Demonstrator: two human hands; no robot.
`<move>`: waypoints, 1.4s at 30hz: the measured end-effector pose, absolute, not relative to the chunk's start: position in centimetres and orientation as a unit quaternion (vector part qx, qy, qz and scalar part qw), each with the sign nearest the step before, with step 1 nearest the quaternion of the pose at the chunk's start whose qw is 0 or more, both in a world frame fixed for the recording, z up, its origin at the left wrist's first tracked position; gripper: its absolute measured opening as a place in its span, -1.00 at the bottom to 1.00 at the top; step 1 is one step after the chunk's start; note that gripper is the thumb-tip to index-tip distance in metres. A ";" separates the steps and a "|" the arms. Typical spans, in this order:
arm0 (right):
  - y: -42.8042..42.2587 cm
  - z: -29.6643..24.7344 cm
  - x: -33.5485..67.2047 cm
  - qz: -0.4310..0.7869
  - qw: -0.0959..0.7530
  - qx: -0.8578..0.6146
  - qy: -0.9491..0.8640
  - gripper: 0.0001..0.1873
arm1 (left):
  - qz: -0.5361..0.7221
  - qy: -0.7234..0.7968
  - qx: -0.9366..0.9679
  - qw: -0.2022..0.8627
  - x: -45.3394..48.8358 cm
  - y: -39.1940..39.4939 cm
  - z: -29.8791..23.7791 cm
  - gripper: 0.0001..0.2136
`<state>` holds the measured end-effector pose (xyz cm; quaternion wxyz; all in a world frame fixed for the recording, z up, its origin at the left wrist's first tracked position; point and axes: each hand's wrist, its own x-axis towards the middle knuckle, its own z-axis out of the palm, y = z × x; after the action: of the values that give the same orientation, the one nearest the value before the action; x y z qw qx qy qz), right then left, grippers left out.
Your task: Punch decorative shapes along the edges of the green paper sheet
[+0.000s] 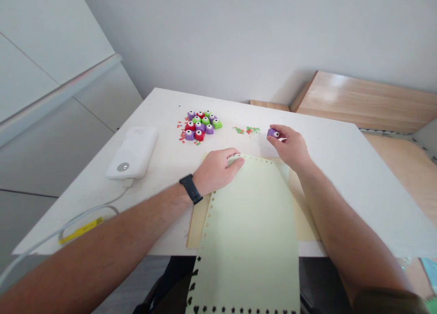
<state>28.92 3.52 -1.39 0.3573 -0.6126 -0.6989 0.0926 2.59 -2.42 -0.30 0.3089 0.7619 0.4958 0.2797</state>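
My left hand (218, 170) pinches the far left corner of a pale green paper sheet (252, 223), thumb on top. Small shapes, stars and hearts among them, are punched along its left, near and far edges. The sheet's near part hangs past the table edge. Between the thumb and fingers of my right hand (290, 143) is a purple craft punch (272, 133) with a white button, held just above the table beyond the sheet's far right corner. Several more purple, red and green craft punches (201, 125) stand in a cluster at the back left.
Tiny red and green paper bits (251, 130) lie mid-table. Pale yellow paper (303, 209) lies beneath the green sheet. On the left are a white power bank (133, 152) with a cable (85, 211) and a yellow strip (81, 230). Wooden furniture (368, 95) stands behind right.
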 end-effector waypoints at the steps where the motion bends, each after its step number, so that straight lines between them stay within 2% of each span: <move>1: 3.5 -1.3 29.0 0.110 0.365 -0.615 -0.690 -0.55 | 0.279 0.495 0.762 0.309 2.6 -2.4 -0.3 -0.68; 12: 2.5 -1.2 29.9 0.226 0.434 -0.613 -0.620 -0.57 | 0.279 0.494 0.768 0.298 2.3 -2.5 -0.1 -0.64; 17: 1.6 -0.4 30.4 0.322 0.457 -0.596 -0.577 -0.55 | 0.284 0.497 0.766 0.291 1.9 -2.2 0.0 -0.61; 20: 1.2 -0.1 30.6 0.368 0.437 -0.587 -0.574 -0.61 | 0.285 0.505 0.762 0.289 1.8 -2.1 0.1 -0.59; 24: 0.8 0.0 30.5 0.414 0.460 -0.549 -0.561 -0.69 | 0.280 0.511 0.756 0.298 1.7 -2.0 0.3 -0.59; 30: 0.3 0.4 30.5 0.430 0.456 -0.532 -0.568 -0.76 | 0.278 0.509 0.756 0.304 1.5 -2.0 0.6 -0.60; 36: -0.3 1.1 30.3 0.426 0.429 -0.526 -0.598 -0.67 | 0.277 0.509 0.759 0.297 1.3 -1.8 0.3 -0.59; 42: -0.5 1.8 30.1 0.482 0.461 -0.491 -0.560 -0.69 | 0.274 0.512 0.759 0.295 1.3 -1.8 0.4 -0.61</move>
<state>30.11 -0.50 1.78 0.4610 -0.4911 -0.5604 0.4819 1.27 -1.81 0.37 0.2954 0.7587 0.5121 0.2736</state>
